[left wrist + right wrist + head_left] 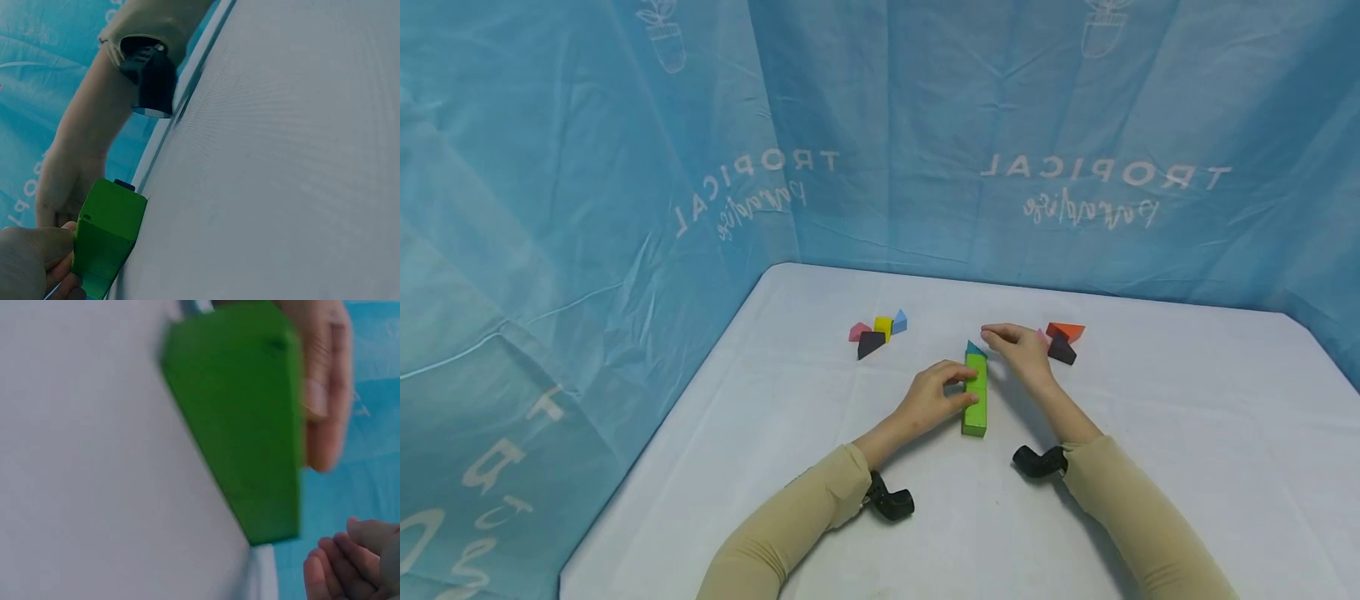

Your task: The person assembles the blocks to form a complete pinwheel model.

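Observation:
Green blocks (976, 400) form a straight line with faint seams, pointing away from me in the head view. A small blue triangular block (974, 348) sits at their far end. My left hand (928, 402) reaches in from the left; its relaxed fingers and thumb touch the left side of the green blocks (111, 222). In the right wrist view, those left fingertips show beside the green face (240, 425). Just beyond and right of the blue block, my right hand (1021, 350) hovers, fingers loosely bent. The right wrist view shows nothing held in that hand (353, 565).
To the back left lie a dark block (871, 343), a yellow block (883, 326), a pink block (859, 332) and a light blue triangle (899, 322). Behind the right hand are an orange block (1066, 331), another dark block (1062, 350) and a partly hidden pink one. Blue curtains (1000, 125) border the table.

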Demonstrator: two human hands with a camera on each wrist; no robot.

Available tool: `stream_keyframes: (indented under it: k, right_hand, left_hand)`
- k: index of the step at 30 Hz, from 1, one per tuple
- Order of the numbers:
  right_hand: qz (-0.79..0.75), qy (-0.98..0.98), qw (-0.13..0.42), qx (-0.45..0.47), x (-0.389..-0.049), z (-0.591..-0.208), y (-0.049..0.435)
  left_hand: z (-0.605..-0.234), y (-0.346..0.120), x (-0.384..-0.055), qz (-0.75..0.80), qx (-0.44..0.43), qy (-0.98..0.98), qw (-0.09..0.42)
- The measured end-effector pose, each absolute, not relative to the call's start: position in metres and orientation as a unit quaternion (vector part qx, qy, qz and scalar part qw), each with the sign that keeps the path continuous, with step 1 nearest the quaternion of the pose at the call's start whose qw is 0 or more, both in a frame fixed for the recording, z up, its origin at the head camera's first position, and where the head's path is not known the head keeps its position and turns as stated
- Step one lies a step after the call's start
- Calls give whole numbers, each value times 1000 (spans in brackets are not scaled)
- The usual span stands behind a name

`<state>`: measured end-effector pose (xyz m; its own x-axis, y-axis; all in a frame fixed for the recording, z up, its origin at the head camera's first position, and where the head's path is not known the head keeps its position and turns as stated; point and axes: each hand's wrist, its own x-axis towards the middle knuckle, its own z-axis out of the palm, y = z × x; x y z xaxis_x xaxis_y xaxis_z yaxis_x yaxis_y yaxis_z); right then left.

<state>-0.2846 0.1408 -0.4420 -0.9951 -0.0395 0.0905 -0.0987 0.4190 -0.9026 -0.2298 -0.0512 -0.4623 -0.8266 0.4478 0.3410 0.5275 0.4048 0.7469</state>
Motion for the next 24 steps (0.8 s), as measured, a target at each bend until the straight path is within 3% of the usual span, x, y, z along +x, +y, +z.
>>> stream_keyframes:
  k: [9,16,24]
  right_hand:
    - [545,-835,69,22,-309,-410,217]
    - [565,-824,51,5,-321,-420,275]
    - [542,-840,6,10,-328,-444,297]
  left_hand:
    - [-463,-51,-231,-468,-286,-835,40]
    - [-463,-51,-229,-468,-284,-836,35]
    - [-462,-51,-229,-467,-284,-837,35]
